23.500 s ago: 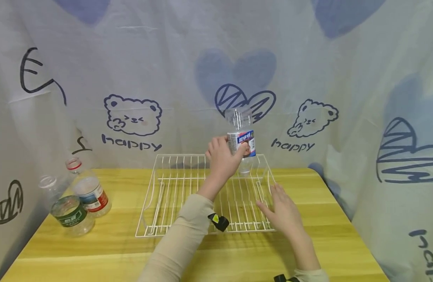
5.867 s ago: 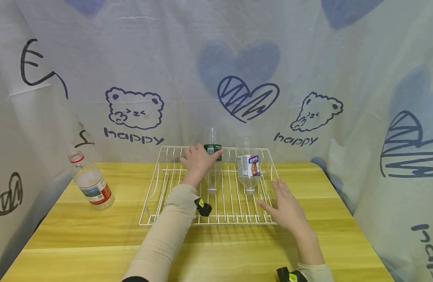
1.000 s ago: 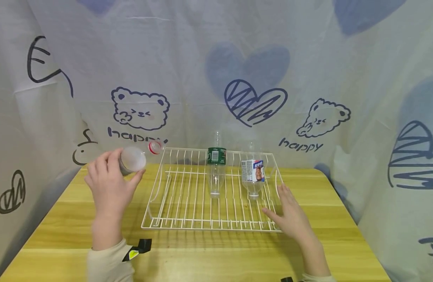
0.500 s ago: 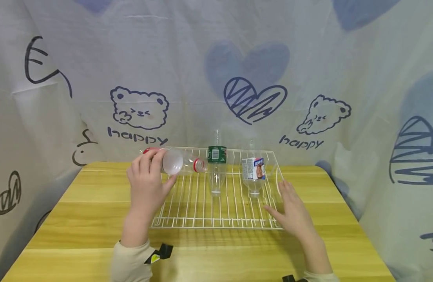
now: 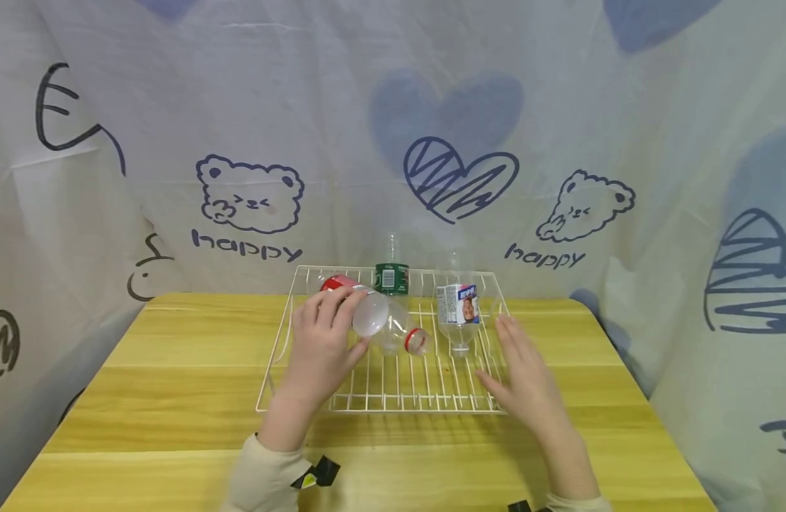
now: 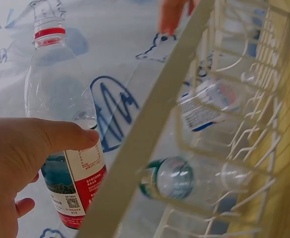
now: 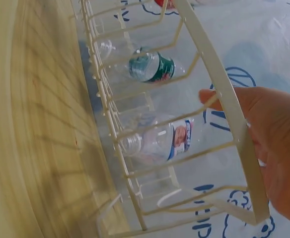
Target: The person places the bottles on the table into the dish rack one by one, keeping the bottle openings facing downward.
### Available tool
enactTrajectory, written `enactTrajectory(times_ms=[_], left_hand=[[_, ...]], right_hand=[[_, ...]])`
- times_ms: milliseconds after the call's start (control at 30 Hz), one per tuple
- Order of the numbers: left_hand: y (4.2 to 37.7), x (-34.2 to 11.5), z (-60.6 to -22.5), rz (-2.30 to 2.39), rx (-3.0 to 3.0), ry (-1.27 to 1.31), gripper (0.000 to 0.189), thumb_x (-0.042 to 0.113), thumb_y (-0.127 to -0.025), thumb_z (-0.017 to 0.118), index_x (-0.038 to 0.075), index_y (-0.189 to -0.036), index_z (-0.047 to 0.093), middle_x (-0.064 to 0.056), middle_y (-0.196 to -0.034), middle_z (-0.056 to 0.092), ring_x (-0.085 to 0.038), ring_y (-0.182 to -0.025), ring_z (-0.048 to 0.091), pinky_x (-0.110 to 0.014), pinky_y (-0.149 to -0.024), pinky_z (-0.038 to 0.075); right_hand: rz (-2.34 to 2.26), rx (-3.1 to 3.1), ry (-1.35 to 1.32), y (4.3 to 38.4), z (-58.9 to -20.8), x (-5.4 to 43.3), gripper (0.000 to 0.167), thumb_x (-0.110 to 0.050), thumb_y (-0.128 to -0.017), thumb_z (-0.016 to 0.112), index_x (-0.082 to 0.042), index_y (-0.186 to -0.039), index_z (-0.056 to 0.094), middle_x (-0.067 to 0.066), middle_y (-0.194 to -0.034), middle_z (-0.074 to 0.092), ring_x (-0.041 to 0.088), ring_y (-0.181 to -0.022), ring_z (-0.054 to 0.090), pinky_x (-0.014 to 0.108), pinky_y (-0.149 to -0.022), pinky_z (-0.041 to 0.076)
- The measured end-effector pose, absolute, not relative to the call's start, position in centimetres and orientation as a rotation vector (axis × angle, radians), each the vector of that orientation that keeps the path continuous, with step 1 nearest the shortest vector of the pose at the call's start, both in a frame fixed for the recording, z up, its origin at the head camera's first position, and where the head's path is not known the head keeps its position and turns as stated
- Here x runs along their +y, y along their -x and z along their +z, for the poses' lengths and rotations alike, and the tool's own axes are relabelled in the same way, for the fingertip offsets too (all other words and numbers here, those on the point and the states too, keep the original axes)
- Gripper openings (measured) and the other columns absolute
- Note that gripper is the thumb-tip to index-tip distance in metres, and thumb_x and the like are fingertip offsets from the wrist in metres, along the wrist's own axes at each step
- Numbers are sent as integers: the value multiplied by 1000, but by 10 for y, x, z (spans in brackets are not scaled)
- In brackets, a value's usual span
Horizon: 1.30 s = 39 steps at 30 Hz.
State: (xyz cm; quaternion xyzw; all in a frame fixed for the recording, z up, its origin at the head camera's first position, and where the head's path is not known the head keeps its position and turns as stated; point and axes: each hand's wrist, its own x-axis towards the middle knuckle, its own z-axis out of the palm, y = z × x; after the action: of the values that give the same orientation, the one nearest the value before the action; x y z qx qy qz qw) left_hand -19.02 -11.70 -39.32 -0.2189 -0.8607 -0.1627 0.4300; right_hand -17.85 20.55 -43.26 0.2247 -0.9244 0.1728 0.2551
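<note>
My left hand (image 5: 322, 341) grips a clear plastic bottle (image 6: 60, 94) with a red neck ring and a red label, thumb on one side of it. In the head view the bottle is tilted over the white wire rack (image 5: 341, 411), neck toward the lower right, partly in front of a green-labelled bottle (image 5: 393, 279). That bottle stands neck down in the rack. To its right another clear bottle (image 5: 458, 306), with a white and blue label, also leans neck down there. Straight-fingered, my right hand (image 5: 532, 387) rests at the rack's right side, thumb spread inward; its full contact is hidden.
The rack stands on a yellow wood-grain table (image 5: 143, 398). A pale curtain (image 5: 341, 85) with drawn hearts and bears hangs behind and at both sides. The rack's raised rim (image 7: 219, 89) runs close by the right hand.
My left hand has taken the red-labelled bottle from the table's left side, carried it right over the rack and turned its neck downward. Earlier, the other two bottles went into the rack. My right hand stays there.
</note>
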Motion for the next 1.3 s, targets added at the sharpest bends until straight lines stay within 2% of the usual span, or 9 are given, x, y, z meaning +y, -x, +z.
enactTrajectory(times_ms=[133,267,367,633,800,1033,1300], left_hand=[[190,-106,-398,-390,-2158,595,74,19,-62,91,12,-128,57,-10,-126,58,-32,-112,49,-45,-84,40],[189,-96,-403,-366,-2155,650,74,24,-62,91,13,-127,58,-9,-126,59,-31,-112,50,-44,-85,41],[187,-88,-405,-341,-2157,691,72,28,-63,91,14,-125,58,-7,-125,61,-30,-112,50,-43,-87,42],[182,-72,-410,-297,-2199,770,68,32,-67,88,18,-125,57,-2,-125,61,-26,-114,51,-39,-88,42],[179,-69,-411,-294,-2205,791,69,32,-67,88,18,-127,56,-1,-126,60,-26,-115,51,-39,-89,41],[179,-66,-412,-281,-2183,803,68,31,-67,88,18,-126,57,0,-125,61,-24,-114,51,-37,-89,40],[179,-67,-412,-322,-2215,834,74,27,-62,90,19,-127,55,-3,-126,59,-25,-115,48,-39,-91,39]], right_hand=[[492,-2305,-745,179,-432,196,81,-32,-80,73,4,-144,40,23,-146,46,40,-134,44,25,-121,16],[529,-2170,-833,178,-430,183,67,-42,-94,59,4,-140,46,23,-140,52,37,-132,48,26,-119,24],[542,-2079,-888,177,-428,174,63,-45,-98,50,6,-135,51,23,-136,56,35,-130,51,27,-117,29],[584,-1935,-987,171,-426,157,51,-30,-96,55,9,-130,55,22,-131,60,32,-130,52,29,-115,33],[589,-1864,-1031,170,-425,149,46,-27,-98,55,10,-125,58,22,-128,62,32,-127,55,30,-114,36],[575,-1808,-1073,168,-424,142,48,-32,-96,59,8,-121,61,21,-125,63,30,-127,56,31,-112,38],[608,-1791,-1115,165,-423,138,51,-37,-93,62,8,-118,62,21,-125,63,30,-129,55,34,-113,37]])
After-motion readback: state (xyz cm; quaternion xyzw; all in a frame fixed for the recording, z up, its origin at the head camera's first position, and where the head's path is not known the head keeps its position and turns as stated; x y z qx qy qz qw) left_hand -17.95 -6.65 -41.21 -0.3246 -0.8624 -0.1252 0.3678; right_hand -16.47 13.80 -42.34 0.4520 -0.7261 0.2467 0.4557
